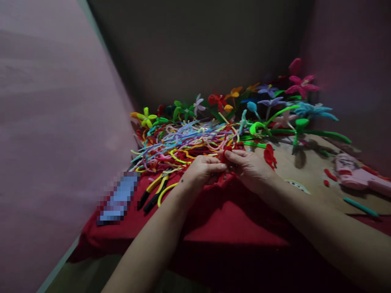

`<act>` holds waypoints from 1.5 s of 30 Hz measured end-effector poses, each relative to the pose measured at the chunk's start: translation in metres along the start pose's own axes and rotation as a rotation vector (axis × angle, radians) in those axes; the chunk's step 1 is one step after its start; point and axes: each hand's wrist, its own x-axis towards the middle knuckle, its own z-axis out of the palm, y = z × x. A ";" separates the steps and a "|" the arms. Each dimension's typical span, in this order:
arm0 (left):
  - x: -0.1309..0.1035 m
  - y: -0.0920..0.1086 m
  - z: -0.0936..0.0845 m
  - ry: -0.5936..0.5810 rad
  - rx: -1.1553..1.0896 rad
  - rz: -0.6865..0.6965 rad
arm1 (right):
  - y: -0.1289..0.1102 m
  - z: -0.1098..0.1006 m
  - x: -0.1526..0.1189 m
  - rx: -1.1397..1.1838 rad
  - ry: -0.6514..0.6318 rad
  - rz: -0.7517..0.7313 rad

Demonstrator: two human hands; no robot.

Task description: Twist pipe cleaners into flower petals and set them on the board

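Near the middle of the table, my left hand [204, 170] and my right hand [249, 167] meet with fingertips closed on a small red pipe-cleaner piece [226, 153]. It looks bent into a rounded shape, though the fingers cover much of it. Just right of my right hand stands a similar red pipe-cleaner shape [269, 156]. Beyond both hands spreads a tangled pile of coloured pipe cleaners [183, 138]. Pliers [154, 188] with yellow and black handles lie left of my left hand.
A red cloth [232, 219] covers the table. Pipe-cleaner flowers [302, 86] stand along the back. On the brown board [314, 162] at right lie a pink glue gun [354, 175] and a teal stick [360, 206]. A blurred-out flat object [119, 199] lies at left, by a wall.
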 end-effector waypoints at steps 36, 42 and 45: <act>0.001 0.002 -0.004 -0.014 0.047 -0.004 | 0.001 0.001 0.000 -0.050 0.053 -0.023; -0.001 0.001 -0.001 0.005 0.068 -0.001 | 0.001 0.003 -0.003 -0.062 0.064 -0.011; -0.002 0.002 0.001 -0.012 0.063 0.011 | 0.000 0.003 -0.003 -0.065 0.095 -0.022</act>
